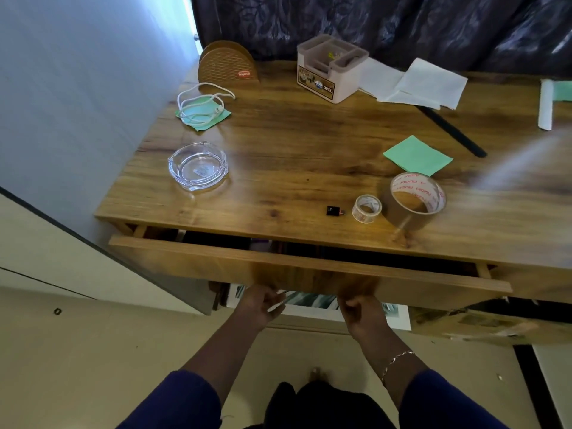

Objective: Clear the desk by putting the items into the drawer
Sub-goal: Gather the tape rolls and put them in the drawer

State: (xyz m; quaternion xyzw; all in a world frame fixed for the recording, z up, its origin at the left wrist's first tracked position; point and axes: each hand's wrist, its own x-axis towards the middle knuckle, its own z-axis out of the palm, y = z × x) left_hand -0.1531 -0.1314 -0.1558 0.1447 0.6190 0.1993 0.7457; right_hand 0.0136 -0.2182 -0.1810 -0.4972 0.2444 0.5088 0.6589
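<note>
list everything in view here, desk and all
desk: 1, brown, centre
drawer: 1, brown, partly open under desk
ashtray: 1, clear glass, desk left
face mask: 1, green, on green paper, back left
napkin holder: 1, brown, back left
organiser box: 1, beige, back centre
white papers: several, white, back right
green note: 1, green, right
black stick: 1, black, right
white roll: 1, white, far right
large tape roll: 1, brown, front right
small tape roll: 1, clear, beside large roll
small black item: 1, black, left of small tape roll
left hand: 1, grips drawer's lower edge
right hand: 1, grips drawer's lower edge
</note>
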